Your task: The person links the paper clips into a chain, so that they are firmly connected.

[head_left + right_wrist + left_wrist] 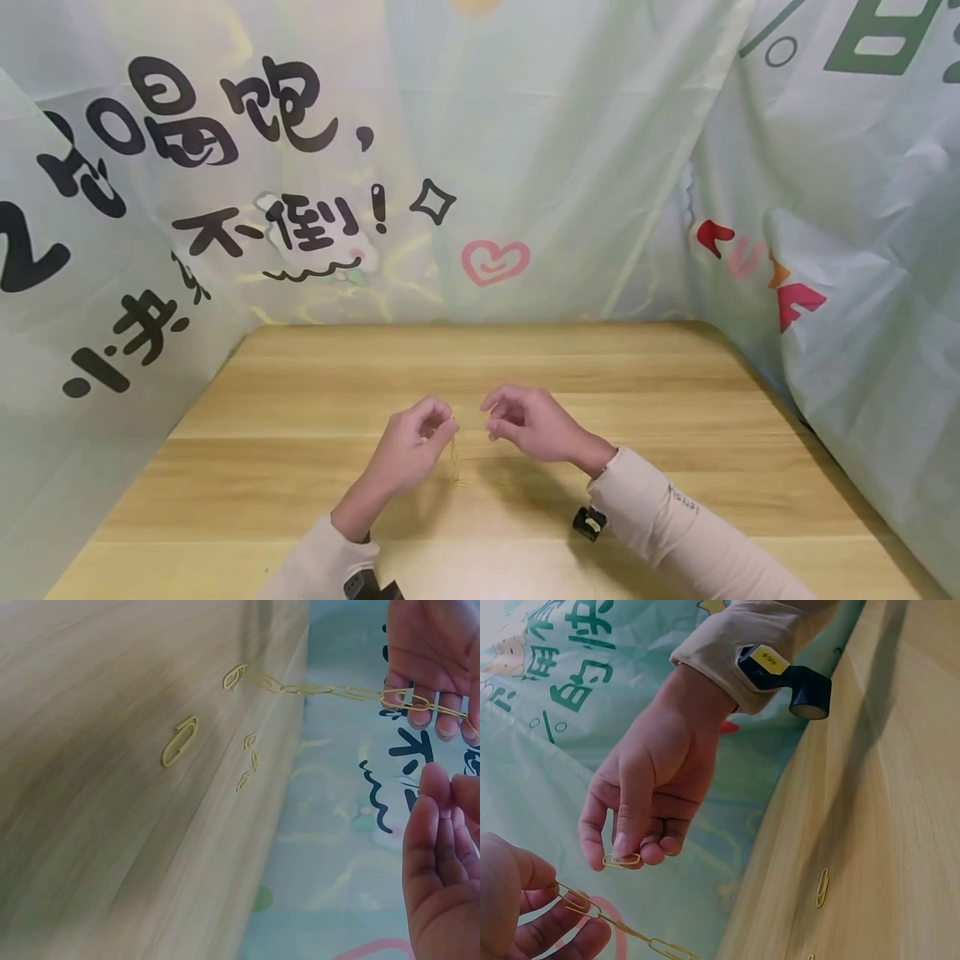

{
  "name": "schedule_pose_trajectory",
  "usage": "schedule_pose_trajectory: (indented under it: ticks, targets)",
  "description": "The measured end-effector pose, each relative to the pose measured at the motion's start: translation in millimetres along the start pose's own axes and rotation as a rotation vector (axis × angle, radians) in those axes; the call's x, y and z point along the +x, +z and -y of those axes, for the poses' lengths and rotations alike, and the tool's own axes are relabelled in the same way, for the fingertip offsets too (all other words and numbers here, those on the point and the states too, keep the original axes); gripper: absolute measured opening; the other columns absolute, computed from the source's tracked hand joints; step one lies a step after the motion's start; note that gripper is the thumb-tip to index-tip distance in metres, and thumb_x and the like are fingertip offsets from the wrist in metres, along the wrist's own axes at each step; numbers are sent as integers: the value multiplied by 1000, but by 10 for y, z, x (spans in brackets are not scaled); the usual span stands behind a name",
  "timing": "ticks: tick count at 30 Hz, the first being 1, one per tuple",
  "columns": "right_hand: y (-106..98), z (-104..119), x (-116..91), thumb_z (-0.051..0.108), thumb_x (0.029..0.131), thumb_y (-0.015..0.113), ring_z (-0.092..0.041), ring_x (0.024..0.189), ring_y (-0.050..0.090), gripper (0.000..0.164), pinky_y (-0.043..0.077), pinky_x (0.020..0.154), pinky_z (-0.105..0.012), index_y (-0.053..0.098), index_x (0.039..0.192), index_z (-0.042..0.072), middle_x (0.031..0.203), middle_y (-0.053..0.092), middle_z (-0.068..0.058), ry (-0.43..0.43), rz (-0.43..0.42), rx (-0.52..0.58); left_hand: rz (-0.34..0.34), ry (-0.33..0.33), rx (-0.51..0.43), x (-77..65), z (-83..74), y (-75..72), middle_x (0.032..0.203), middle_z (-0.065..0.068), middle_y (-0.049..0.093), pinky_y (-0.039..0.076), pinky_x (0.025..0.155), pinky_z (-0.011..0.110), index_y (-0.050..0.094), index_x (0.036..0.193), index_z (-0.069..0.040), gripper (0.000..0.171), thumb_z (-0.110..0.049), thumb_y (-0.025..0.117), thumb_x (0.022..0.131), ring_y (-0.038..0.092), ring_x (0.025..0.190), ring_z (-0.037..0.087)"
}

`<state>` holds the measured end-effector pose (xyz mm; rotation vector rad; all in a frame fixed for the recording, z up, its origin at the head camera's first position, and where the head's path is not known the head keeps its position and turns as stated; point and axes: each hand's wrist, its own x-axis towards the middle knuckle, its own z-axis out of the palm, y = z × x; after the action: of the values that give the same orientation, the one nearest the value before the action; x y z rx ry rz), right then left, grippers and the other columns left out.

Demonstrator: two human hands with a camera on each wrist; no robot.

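A paper clip [622, 861] is lying near, right of the hanging chain's [621, 925] top
Right fingers [622, 841] are pinching the clip, left fingers [447, 429] the chain

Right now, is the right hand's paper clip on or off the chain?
Off: a visible gap separates the paper clip from the chain the left hand holds.

Smooth metal paperclip chain [363, 693], wood-grain table [600, 358]

R sleeve [652, 508] was beige, w/ small dk lettering [682, 498] nr cuff [609, 482]; L sleeve [322, 562] also beige. R cam [589, 522] was blk w/ yellow label [769, 659]; L cam [366, 586] blk too.
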<state>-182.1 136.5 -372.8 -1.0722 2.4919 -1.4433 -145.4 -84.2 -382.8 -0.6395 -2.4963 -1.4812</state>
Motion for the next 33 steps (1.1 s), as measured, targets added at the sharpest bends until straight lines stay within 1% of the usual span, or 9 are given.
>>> schedule_pose_trajectory:
  ticks: [5,7,12,14,18,21,24,27,33]
  targets:
    - [-23,5,13,0,93,62,-12,72,66,15,51,57,-26,61,108,-1,82,66,-4,3,-5,34,12,-2,-11,15,-10,0,86,6,65,51,71,31,59,91,-9,6,-12,59,96,63,77,18]
    - [-26,3,13,0,93,62,-18,73,67,16,52,58,-27,60,108,-2,82,66,-5,13,-8,60,16,-8,-13,16,-16,5,86,5,65,51,72,32,59,91,-8,6,-11,59,96,62,78,18]
    - [-32,13,11,-1,93,61,-24,76,67,17,56,70,-39,59,110,-3,84,66,-8,45,-12,137,18,1,-4,23,-23,23,83,0,64,51,72,32,60,90,-9,6,-11,59,95,61,77,15]
    - [-35,27,14,-2,93,61,-22,76,67,18,56,73,-41,58,110,-3,85,66,-9,57,-13,154,19,14,2,27,-20,26,82,-1,64,51,72,31,60,90,-9,6,-11,59,95,61,77,15]
    - [-38,55,18,-1,93,60,-26,78,67,19,56,72,-37,58,111,-2,86,66,-13,85,-23,177,27,27,24,32,-9,31,81,0,64,51,72,31,60,89,-9,6,-10,59,95,60,77,15]
    - [-38,73,17,0,94,60,-24,78,67,19,56,73,-35,58,112,-2,88,67,-14,104,-31,196,38,50,39,38,1,35,81,1,65,52,72,30,61,89,-9,6,-9,59,94,60,77,15]
    - [-37,85,18,1,94,60,-22,78,67,19,56,74,-35,57,112,-3,88,66,-13,107,-33,226,50,81,47,44,11,40,82,2,66,52,71,30,61,89,-9,5,-8,59,94,61,77,15]
    - [-36,91,23,1,94,60,-21,78,68,19,56,75,-34,57,112,-4,88,67,-10,111,-36,246,56,109,55,52,19,45,82,0,66,53,71,29,62,89,-8,5,-8,59,93,62,78,16]
    - [-26,109,40,1,95,59,-21,78,68,19,56,75,-35,55,112,-5,89,67,-11,126,-34,280,59,156,85,73,16,49,79,-4,65,53,70,29,63,87,-8,7,-8,59,92,62,77,15]
